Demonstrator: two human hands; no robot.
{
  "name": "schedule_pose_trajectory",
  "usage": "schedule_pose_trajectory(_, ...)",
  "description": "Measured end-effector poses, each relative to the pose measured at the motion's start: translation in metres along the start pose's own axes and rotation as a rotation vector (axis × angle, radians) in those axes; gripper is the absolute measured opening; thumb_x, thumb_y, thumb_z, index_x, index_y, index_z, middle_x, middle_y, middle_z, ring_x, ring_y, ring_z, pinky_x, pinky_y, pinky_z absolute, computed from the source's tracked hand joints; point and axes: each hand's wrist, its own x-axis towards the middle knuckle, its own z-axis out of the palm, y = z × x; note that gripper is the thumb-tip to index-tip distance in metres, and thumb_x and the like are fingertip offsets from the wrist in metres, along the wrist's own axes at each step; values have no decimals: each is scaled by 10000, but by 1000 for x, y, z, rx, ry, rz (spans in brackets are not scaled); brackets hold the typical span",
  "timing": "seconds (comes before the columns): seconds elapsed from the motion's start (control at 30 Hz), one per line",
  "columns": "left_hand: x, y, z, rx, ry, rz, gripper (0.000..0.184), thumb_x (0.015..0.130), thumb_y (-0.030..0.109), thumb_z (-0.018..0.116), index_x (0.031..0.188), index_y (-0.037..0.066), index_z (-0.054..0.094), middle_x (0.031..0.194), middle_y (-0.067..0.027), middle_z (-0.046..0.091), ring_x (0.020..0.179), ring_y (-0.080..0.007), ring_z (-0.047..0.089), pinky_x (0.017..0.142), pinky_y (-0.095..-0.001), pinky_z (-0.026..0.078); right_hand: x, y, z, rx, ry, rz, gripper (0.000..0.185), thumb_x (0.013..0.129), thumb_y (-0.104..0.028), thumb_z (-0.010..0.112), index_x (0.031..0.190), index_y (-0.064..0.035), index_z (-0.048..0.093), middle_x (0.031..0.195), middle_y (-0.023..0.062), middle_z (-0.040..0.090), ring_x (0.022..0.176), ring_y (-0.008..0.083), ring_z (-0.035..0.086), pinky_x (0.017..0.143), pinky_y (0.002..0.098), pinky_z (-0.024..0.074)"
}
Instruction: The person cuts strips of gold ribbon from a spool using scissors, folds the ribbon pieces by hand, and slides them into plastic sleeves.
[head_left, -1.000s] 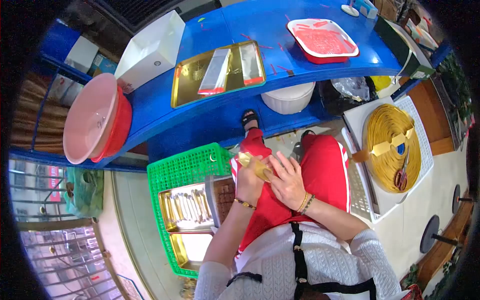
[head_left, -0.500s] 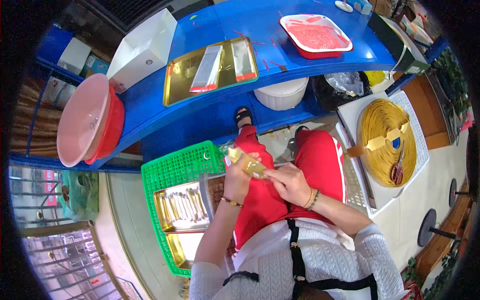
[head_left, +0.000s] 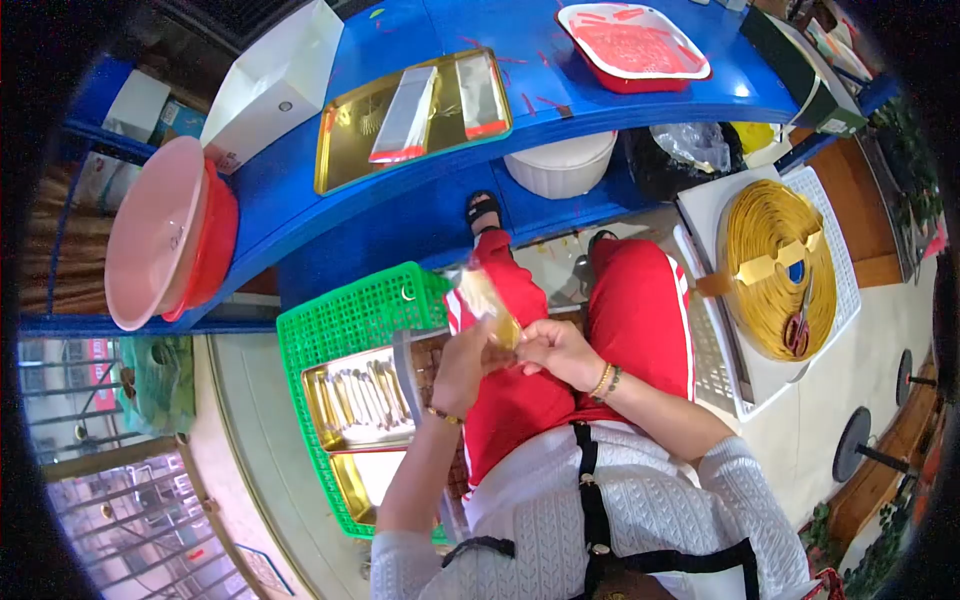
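In front of the red-trousered lap, my left hand (head_left: 465, 368) is closed around the lower part of a gold-coloured packet (head_left: 506, 330). Its upper end looks clear and glossy, like plastic film, and is blurred by motion. The fingertips of my right hand (head_left: 562, 352) pinch its right edge near the bottom. What lies inside the packet is hard to make out. To the left, a green plastic crate (head_left: 358, 320) bears a gold-rimmed tray (head_left: 322, 425) with several slim wrapped pieces in a row. Between crate and lap is a brown woven surface (head_left: 430, 355).
On the blue table (head_left: 420, 205) are a gold tray (head_left: 345, 150) with clear sleeves, a red-and-white basin (head_left: 650, 75), a white box (head_left: 270, 95) and a pink basin (head_left: 150, 235). At right, a yellow coiled roll (head_left: 750, 310) lies with scissors (head_left: 797, 333) on a white board.
The packet has swung more upright, and its clear upper end now shows above my left hand. Both hands have shifted slightly to the left. The whole view has tilted a little.
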Motion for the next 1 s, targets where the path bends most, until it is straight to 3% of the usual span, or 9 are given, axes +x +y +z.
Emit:
schedule_pose_trajectory(0.2, -20, -19, -6, 209, 34, -81, 244, 865, 219, 572, 917, -18, 602, 817, -120, 649, 639, -186, 640, 584, -265, 531, 7, 6, 5, 78, 41, 37, 101, 807, -98, 639, 845, -32, 573, 738, 36, 611, 622, 102, 595, 566, 228, 500)
schedule_pose_trajectory(0.3, -18, -18, -6, 230, 43, -91, 231, 861, 202, 570, 921, -19, 602, 821, -129, 651, 648, -186, 644, 593, -266, 531, 0, -16, -3, -668, 216, -377, 151, 757, -94, 673, 826, -46, 548, 704, 32, 575, 584, 109, 576, 519, 247, 468)
schedule_pose_trajectory(0.33, -16, -18, -5, 225, 44, -100, 219, 858, 189, 570, 921, -18, 603, 819, -130, 651, 649, -188, 645, 595, -264, 531, -2, -28, -6, -728, 182, -417, 231, 697, -120, 717, 818, -62, 529, 686, 53, 535, 565, 153, 558, 508, 290, 445)
schedule_pose_trajectory(0.43, -14, -18, -2, 204, 38, -117, 201, 851, 170, 558, 920, -13, 604, 824, -128, 650, 667, -189, 647, 614, -271, 534, 3, -40, -12, -901, -136, -674, 256, 661, -85, 749, 819, -70, 548, 712, 45, 543, 594, 152, 548, 540, 276, 447)
schedule_pose_trajectory(0.47, -14, -17, -2, 198, 34, -118, 198, 850, 167, 553, 919, -12, 605, 827, -126, 650, 676, -189, 647, 622, -276, 536, 5, -40, -11, -964, -214, -651, 219, 666, -101, 722, 788, -70, 543, 722, 68, 535, 653, 217, 567, 574, 308, 457)
schedule_pose_trajectory(0.6, -15, -12, -5, 55, 25, -171, 197, 851, 155, 516, 891, -18, 601, 814, -108, 639, 726, -198, 648, 655, -298, 540, 17, -30, -6, -1069, -308, -704, 152, 704, -119, 648, 769, -64, 522, 736, 85, 533, 690, 267, 576, 592, 358, 466)
schedule_pose_trajectory(0.77, -12, -12, -4, -4, 81, -203, 197, 854, 141, 484, 845, -24, 592, 779, -84, 623, 718, -194, 641, 653, -306, 542, 18, -25, -4, -1110, -280, -824, 120, 728, -113, 618, 759, -64, 513, 732, 86, 521, 690, 263, 574, 593, 364, 466)
schedule_pose_trajectory(0.87, -5, -19, -10, 34, 54, -166, 197, 817, 153, 516, 866, -21, 595, 801, -142, 648, 706, -226, 659, 633, -296, 541, 16, -30, -1, -1217, -299, -864, 108, 735, -106, 599, 743, -64, 500, 730, 91, 514, 690, 261, 571, 583, 362, 460)
schedule_pose_trajectory(1.0, 3, -29, -20, 54, 76, -114, 188, 850, 135, 477, 835, -7, 599, 774, -99, 624, 691, -199, 639, 638, -321, 541, 20, -26, 1, -1169, -264, -871, 145, 752, -165, 588, 719, -63, 491, 692, 98, 502, 610, 286, 539, 570, 390, 449)
